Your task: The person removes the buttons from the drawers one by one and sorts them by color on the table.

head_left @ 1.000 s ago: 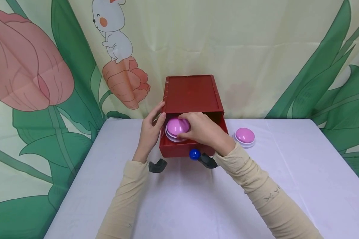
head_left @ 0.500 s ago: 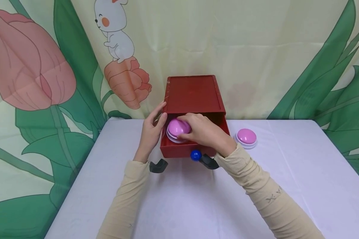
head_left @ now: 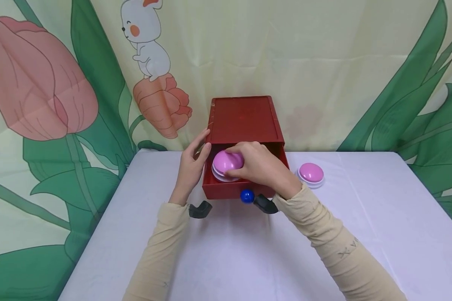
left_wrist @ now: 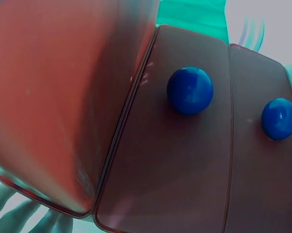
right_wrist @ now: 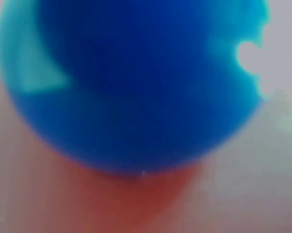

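A red drawer cabinet (head_left: 245, 119) stands at the back of the table, its top drawer (head_left: 222, 191) pulled out. In the left part of that drawer sits a pink dome-topped push button (head_left: 226, 162) with a white base. My right hand (head_left: 261, 165) reaches in from the front right and grips the button, thumb in front and fingers over its right side. My left hand (head_left: 190, 169) rests along the cabinet's left side, fingers extended. A blue knob (head_left: 247, 196) on the drawer front fills most of the right wrist view.
A second pink push button (head_left: 311, 173) stands on the white tablecloth (head_left: 361, 234) right of the cabinet. Lower drawer fronts with blue knobs (left_wrist: 190, 91) show in the left wrist view. A printed curtain (head_left: 316, 75) hangs close behind.
The whole view has shifted slightly. Both hands keep their places, the right on the button in the drawer and the left at the cabinet's side.
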Motion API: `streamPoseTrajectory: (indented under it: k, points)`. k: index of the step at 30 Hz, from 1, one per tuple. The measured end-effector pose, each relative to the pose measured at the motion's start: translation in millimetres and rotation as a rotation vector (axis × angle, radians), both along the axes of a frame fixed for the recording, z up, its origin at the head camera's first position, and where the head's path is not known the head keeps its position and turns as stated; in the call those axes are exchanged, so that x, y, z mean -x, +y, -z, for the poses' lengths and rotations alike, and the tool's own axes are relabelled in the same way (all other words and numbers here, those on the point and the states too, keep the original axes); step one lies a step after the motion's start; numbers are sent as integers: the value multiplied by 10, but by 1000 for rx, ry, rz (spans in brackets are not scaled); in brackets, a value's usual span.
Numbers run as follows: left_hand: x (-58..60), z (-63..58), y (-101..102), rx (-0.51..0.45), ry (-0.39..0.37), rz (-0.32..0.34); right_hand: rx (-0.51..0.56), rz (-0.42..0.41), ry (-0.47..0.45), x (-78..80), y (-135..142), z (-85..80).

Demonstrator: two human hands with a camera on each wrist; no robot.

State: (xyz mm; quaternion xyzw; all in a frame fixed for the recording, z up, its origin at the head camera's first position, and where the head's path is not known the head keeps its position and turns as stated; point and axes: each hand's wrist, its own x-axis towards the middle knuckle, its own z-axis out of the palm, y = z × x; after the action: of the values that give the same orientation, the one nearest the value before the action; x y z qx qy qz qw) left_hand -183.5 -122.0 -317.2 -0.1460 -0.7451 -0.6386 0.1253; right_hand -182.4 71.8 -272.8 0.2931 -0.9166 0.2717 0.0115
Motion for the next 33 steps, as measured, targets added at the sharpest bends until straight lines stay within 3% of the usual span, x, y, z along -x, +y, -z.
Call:
streamPoseTrajectory:
  k: [20,28,33]
  points:
    - [5,8,5,14,-7,-12,79,-14,105,-154,248,-94]
    - [14,21,13,37,-9,-19,137,25,140,-210,432,-83]
    - [158,201,-33,26,23,-23,190,30,157,-232,519,-74]
